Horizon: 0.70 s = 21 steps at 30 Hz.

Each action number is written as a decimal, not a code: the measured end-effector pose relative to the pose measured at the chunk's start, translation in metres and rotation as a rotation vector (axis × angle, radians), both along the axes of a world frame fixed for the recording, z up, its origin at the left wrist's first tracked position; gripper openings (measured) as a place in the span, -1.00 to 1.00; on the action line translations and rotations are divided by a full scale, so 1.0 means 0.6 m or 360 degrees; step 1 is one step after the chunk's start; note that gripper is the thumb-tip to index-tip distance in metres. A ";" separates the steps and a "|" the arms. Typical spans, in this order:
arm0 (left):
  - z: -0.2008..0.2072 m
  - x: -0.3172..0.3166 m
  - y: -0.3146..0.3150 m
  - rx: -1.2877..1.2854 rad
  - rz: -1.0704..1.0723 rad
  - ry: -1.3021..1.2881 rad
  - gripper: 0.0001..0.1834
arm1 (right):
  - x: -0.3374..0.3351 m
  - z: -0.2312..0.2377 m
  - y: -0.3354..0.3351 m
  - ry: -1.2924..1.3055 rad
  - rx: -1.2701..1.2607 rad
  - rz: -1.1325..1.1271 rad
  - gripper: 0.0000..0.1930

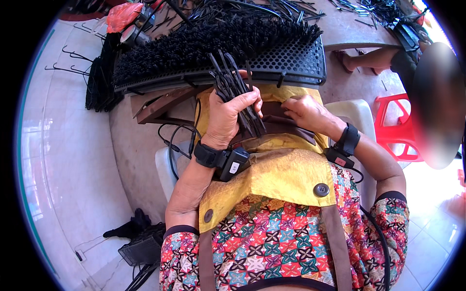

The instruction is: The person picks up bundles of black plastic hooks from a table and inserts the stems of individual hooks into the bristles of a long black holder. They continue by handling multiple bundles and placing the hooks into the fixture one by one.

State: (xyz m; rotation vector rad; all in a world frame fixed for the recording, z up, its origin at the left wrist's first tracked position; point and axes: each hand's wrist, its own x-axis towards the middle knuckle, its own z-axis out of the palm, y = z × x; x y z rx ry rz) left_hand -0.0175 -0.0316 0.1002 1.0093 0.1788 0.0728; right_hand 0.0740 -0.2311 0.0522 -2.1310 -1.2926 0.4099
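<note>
My left hand (232,110) is closed round a bundle of thin black strips (227,80), which stick out above the thumb and below the palm. To its right, my right hand (305,112) hovers over the yellow apron (286,167) on my lap, by its brown part. Its fingers are curled together, and whatever they pinch, if anything, is hidden. Just beyond both hands stands a black perforated tray (296,56). Many black pieces (194,48) stand packed in it like bristles, thickest toward the left.
More loose black strips (291,9) lie on the table behind the tray. A red bag (124,17) and a tin (131,35) stand at the far left, near wire hooks (73,54). On the right are a red stool (395,128) and another person (405,63).
</note>
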 end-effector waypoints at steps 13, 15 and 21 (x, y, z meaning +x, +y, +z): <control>-0.029 -0.005 0.002 -0.0016 -0.0245 -0.0022 -0.50 | 0.002 -0.007 0.010 -0.0336 -0.0157 0.0076 -0.77; -0.029 -0.006 0.001 -0.0030 -0.0268 -0.0006 -0.50 | 0.005 0.007 0.000 -0.0200 -0.0164 0.0007 -0.66; -0.024 -0.009 -0.005 -0.0091 -0.0303 0.0001 -0.57 | 0.018 0.071 -0.021 0.0560 0.0316 -0.0418 -0.70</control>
